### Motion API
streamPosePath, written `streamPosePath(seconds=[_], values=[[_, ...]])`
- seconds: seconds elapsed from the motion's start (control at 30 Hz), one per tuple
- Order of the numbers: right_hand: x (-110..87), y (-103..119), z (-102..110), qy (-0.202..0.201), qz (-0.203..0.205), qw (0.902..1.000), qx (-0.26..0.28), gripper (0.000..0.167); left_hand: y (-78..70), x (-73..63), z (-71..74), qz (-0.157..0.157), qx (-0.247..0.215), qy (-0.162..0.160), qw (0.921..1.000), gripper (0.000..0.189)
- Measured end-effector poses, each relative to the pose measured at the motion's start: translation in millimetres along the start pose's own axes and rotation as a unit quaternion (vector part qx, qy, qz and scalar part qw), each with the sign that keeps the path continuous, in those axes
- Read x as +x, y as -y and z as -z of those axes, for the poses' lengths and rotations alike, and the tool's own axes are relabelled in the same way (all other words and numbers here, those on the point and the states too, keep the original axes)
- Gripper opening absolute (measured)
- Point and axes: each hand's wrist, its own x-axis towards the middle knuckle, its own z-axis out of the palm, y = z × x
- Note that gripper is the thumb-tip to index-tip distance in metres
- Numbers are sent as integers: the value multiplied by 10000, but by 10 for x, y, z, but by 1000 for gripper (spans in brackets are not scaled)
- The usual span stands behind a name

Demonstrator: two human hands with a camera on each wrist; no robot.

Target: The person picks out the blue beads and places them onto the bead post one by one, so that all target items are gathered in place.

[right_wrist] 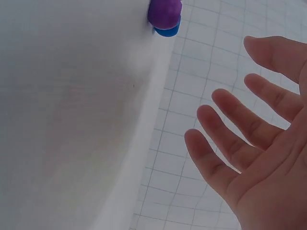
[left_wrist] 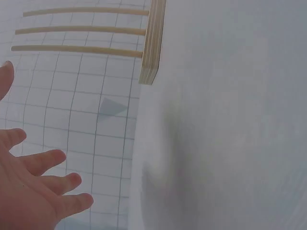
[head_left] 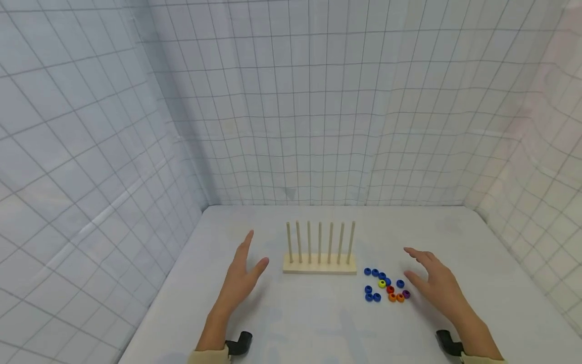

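Your left hand [head_left: 238, 285] hovers just left of the wooden peg rack [head_left: 320, 268], its grip wide, with the thumb turned toward the rack. Your right hand [head_left: 440, 285] is well to the rack's right, also wide, palm inward with fingers slightly bent. The peg rack has seven upright dowels along its base and stands on the white tabletop [head_left: 309, 328]. Right of the rack and slightly nearer you lie loose beads: eight blue beads [head_left: 369, 297], a yellow bead [head_left: 382, 284], a red bead [head_left: 390, 289], two orange beads [head_left: 392, 298] and a purple bead [head_left: 406, 294]. That purple one is rightmost from the rack, near your right hand. Gridded white cloth [head_left: 318, 126] rises behind the rack.
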Motion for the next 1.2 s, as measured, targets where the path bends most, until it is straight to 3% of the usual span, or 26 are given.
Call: streamPosePath(seconds=[0.2,0.4,0.73,0.83,1.0,1.2], values=[[36,65,-11,189,-42,9997,-126,56,-37,38,-133,107,-637,325,9974,77],[59,92,-27,568,-250,9980,-104,42,-17,83,-247,412,-1672,733,9823,74],[53,92,-62,889,-783,9929,74,27,56,98,-350,829,-2144,1250,9652,71],[78,119,-108,1001,-805,9916,162,24,63,84,-330,986,-2027,1401,9641,70],[129,165,-177,1058,-662,9918,276,19,87,92,-306,957,-1635,1410,9717,68],[42,124,-161,1300,-886,9874,177,17,83,145,-429,848,-1318,1519,9759,69]])
